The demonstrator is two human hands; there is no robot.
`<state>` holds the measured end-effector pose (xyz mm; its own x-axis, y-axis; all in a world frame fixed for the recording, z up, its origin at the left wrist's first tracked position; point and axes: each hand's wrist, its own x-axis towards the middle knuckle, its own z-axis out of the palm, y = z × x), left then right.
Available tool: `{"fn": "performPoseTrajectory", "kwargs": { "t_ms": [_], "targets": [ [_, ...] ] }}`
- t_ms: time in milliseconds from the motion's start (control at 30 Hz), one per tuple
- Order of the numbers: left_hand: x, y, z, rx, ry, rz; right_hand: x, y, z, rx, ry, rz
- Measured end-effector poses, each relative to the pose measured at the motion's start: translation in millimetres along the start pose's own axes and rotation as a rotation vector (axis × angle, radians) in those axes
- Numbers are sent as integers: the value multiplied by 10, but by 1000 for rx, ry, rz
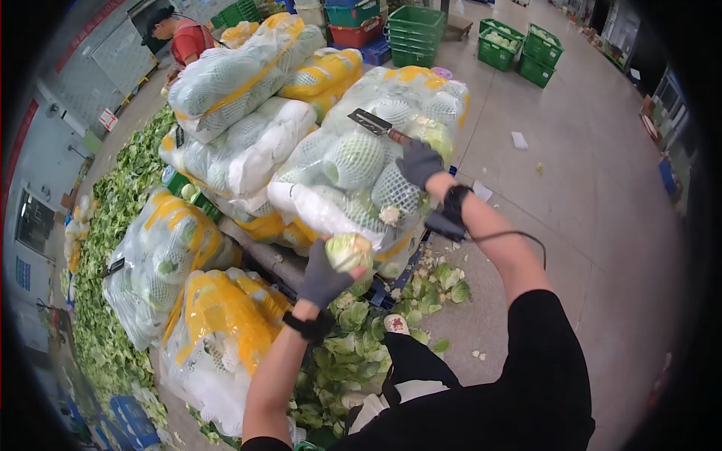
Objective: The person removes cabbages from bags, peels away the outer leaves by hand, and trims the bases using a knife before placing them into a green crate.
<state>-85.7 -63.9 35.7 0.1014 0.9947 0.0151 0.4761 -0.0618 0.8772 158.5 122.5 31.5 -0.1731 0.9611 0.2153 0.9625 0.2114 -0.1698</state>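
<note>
Grey gloves cover both hands: my left hand (323,279) wraps its fingers round a small cabbage (348,251) just below the netted sack (353,169), and my right hand (419,162) grips what looks like a cleaver (370,121) above it. I judge trimming is in hand; next needs the cleaver brought carefully to the cabbage.

Person wears grey gloves (323,279), black wristbands (453,207), black sleeves (545,338).

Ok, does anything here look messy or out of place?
Yes. Loose leaves litter the floor below the bags, with a long heap along the left. The left hand grips a cabbage at the front bag's lower edge; the right hand holds a knife over it.
</note>
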Motion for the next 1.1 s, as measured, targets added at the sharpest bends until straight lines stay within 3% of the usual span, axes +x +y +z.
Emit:
{"fn": "performPoseTrajectory", "kwargs": {
  "t_ms": [67,200,267,367,400,433,500,600,667,733,767,800,867,900,967,1100],
  "targets": [
    [428,45,181,123,10,-76,447,146,137,-13,46,-36],
    [758,-97,470,425,25,-198,969,226,645,50,-178,166],
    [786,-114,452,397,-6,-167,1017,322,839,70,-270,250],
    [739,-336,391,245,-80,-151,584,454,574,324,-169,110],
    [752,-404,384,121,-108,-154,361,453,430,450,-260,203],
    [752,-430,383,90,-113,-171,97,513,420,629,-281,169],
    [712,-442,406,95,-90,-157,-440,439,334,606,-337,99],
    [654,-352,421,149,-30,-112,-1000,195,157,724,-702,60],
    [691,-104,402,106,11,-26,-1208,67,187,687,-711,5],
    [724,-42,429,-117,-119,-102,-1322,-4,319,725,-518,-154],
    [715,-48,439,-24,-38,35,-1317,-35,323,719,-533,-141],
    [715,-22,453,-26,-44,32,-1320,-70,324,720,-537,-135],
    [744,143,466,-325,-25,-143,-1320,-118,323,612,-521,-43],
    [697,-252,535,199,111,67,-1293,-133,330,608,-525,-42],
    [643,-291,633,235,172,44,-1216,-146,352,525,-617,68],
    [565,-287,805,294,275,-17,-1137,-127,363,448,-684,96]
  ]
}}
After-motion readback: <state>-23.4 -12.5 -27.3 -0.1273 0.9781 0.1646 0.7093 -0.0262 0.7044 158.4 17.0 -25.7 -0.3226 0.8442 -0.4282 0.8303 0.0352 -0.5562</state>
